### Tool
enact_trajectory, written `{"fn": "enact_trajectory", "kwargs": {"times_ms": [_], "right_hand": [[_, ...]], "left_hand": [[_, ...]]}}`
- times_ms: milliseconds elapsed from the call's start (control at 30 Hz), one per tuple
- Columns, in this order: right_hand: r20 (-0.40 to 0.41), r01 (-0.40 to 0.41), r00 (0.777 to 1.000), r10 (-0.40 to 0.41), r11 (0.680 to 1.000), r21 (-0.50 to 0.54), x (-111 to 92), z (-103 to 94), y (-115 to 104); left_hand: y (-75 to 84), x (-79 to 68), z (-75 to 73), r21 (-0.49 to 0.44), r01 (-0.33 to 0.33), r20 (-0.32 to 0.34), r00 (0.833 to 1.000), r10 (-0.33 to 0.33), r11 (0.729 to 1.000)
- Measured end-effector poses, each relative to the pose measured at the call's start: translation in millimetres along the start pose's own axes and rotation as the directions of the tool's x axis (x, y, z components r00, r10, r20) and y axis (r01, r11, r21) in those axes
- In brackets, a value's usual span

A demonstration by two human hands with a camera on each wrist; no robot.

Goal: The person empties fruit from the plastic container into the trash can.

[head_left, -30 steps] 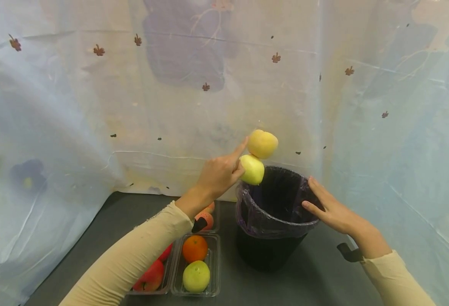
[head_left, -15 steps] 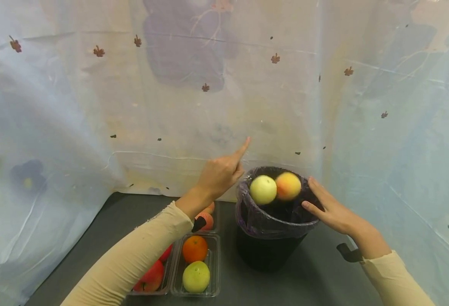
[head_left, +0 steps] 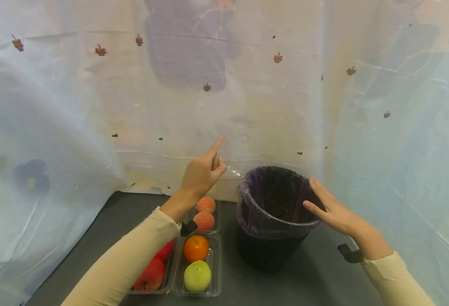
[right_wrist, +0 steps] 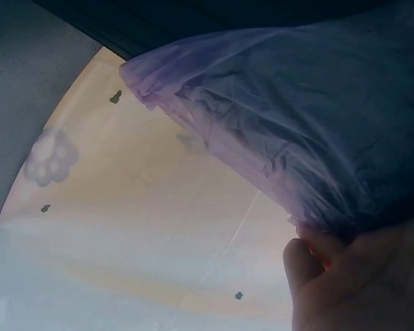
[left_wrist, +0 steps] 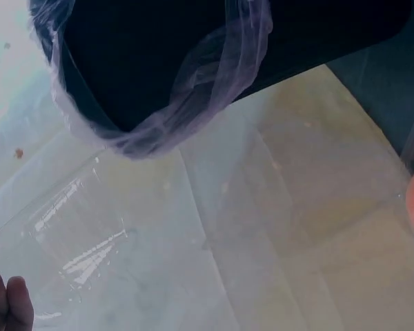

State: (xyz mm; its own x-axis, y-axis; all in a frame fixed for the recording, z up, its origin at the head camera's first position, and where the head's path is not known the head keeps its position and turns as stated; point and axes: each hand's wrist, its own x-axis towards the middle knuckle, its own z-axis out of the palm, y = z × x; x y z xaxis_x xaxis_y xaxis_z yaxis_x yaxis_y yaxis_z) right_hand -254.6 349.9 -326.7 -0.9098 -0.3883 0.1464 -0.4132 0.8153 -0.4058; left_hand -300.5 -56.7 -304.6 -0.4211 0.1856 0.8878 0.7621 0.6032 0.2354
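The clear plastic container (left_wrist: 83,234) was near the centre of the head view, faintly visible, gripped by the left hand (head_left: 201,174), whose index finger pointed upward. Right of centre stood a black bin (head_left: 272,253) with a purple liner (head_left: 256,219); the right hand (head_left: 335,214) rested at its right rim, fingers straight. At lower centre-left, an orange (head_left: 196,249) and a green fruit (head_left: 197,276) shared a tray (head_left: 218,272) on the dark counter (head_left: 243,287), red fruits (head_left: 151,276) left of them.
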Motion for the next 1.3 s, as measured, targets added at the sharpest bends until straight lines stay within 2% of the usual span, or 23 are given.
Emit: {"fn": "enact_trajectory", "kwargs": {"times_ms": [267,567,767,1033,1300], "right_hand": [[0.008,-0.004,1.000,0.004,1.000,0.009,0,-0.5,-1],[-0.001,0.006,1.000,-0.006,1.000,0.007,0,-0.6,0],[-0.001,0.002,1.000,-0.002,1.000,0.012,-1,-1.1,-1],[0.000,0.002,1.000,-0.002,1.000,0.003,0,0.0,-1],[-0.003,0.006,1.000,-0.006,1.000,0.008,0,0.1,1]], "left_hand": [[-24.4,-17.5,-13.4,-0.056,0.092,-0.034,0.995,-0.094,0.994],[-48.5,-40.8,-24.5,-0.108,0.180,0.015,0.984,-0.179,0.978],[-60.8,-53.8,-33.9,-0.144,0.241,0.046,0.970,-0.237,0.960],[-77.3,-73.3,-47.0,-0.172,0.357,0.128,0.932,-0.339,0.918],[-94.0,-95.4,-59.0,-0.143,0.441,0.156,0.894,-0.420,0.886]]}}
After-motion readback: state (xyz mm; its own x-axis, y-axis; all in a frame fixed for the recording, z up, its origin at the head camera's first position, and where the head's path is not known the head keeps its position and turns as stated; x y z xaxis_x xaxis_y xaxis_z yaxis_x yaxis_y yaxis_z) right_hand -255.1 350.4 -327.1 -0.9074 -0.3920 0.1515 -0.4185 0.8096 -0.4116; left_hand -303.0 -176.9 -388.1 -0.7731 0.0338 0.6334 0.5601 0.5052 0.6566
